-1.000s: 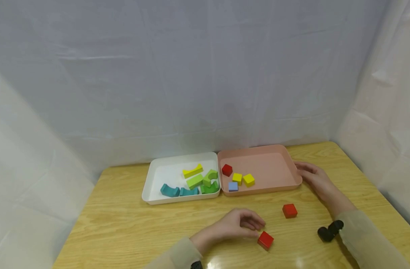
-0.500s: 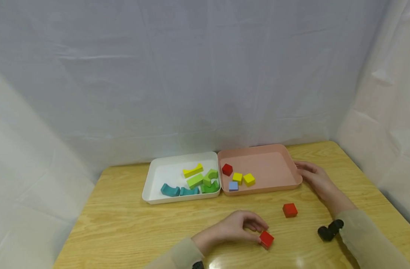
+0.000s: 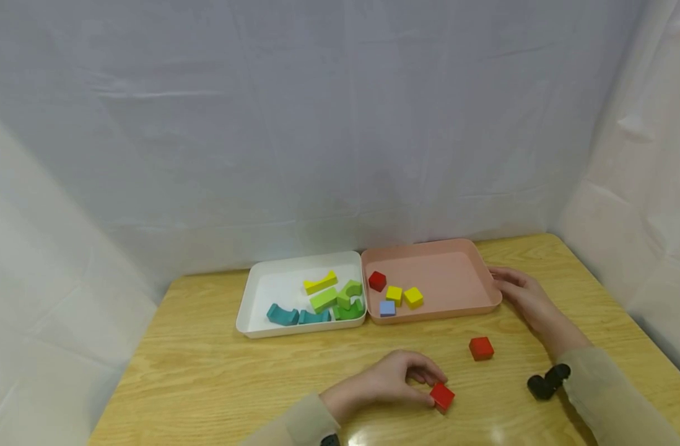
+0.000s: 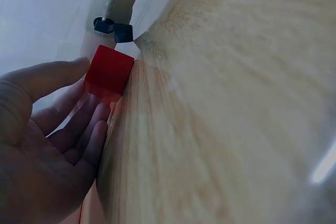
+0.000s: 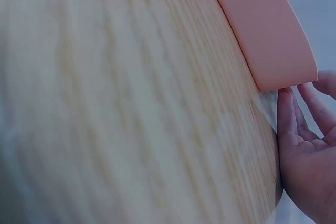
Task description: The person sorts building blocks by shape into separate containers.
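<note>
My left hand [image 3: 398,378] has its thumb against one side of a red cube [image 3: 443,397] on the wooden table, with the index finger bent round to its far side. In the left wrist view the thumb meets the red cube [image 4: 108,72] and the other fingers curl below. The right hand [image 3: 526,300] rests its fingertips on the outer right wall of the pink tray [image 3: 451,279]. Fairly straight fingers [image 5: 286,116] touch that wall in the right wrist view. Another red block [image 3: 481,349] lies between the right forearm and the left hand.
A red cube [image 3: 377,281], a yellow cube [image 3: 413,298], a second yellow cube [image 3: 394,295] and a blue block [image 3: 387,308] lie in the pink tray. Left of it, touching, a white tray [image 3: 262,285] holds several yellow, green and teal blocks. White sheets [image 3: 340,124] surround the table.
The left hand has shifted slightly right, bringing its thumb and index finger onto the nearer red cube. My right hand has stayed at the pink tray.
</note>
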`<state>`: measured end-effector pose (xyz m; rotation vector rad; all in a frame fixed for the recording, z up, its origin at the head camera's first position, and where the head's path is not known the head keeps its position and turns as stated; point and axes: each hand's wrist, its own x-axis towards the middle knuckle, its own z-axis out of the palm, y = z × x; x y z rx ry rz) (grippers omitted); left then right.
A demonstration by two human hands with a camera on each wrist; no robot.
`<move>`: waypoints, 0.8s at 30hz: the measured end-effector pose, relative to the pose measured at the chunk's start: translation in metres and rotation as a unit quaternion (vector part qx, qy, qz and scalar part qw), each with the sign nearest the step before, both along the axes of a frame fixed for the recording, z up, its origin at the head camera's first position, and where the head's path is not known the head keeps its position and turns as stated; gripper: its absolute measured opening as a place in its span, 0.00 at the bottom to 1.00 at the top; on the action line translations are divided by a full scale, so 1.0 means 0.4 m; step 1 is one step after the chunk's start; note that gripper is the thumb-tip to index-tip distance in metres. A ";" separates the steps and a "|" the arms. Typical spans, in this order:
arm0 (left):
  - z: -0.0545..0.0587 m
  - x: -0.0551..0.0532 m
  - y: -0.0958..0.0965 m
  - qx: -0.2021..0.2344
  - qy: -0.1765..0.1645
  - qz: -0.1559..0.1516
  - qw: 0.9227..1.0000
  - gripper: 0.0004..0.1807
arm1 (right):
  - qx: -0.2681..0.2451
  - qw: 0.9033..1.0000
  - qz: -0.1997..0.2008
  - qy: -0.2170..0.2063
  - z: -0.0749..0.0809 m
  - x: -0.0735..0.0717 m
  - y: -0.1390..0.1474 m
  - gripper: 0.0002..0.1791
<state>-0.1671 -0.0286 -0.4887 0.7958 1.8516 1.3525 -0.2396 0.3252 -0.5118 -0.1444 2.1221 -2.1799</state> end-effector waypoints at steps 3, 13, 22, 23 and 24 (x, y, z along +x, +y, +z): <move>0.000 0.000 0.000 -0.001 -0.003 -0.002 1.000 0.19 | -0.002 1.000 0.000 0.001 -0.001 -0.001 0.001 0.20; -0.006 -0.003 0.004 -0.008 0.006 -0.003 1.000 0.19 | -0.013 1.000 0.003 0.000 -0.001 -0.002 0.000 0.20; -0.009 -0.003 0.003 -0.013 0.011 0.002 1.000 0.17 | -0.006 1.000 0.000 -0.007 0.002 -0.001 -0.001 0.21; -0.010 -0.003 0.003 -0.013 0.010 0.003 1.000 0.17 | -0.005 1.000 0.000 -0.008 0.003 -0.001 -0.002 0.21; -0.010 -0.003 0.003 -0.012 0.010 0.003 1.000 0.17 | -0.005 1.000 0.000 -0.008 0.003 -0.001 -0.002 0.21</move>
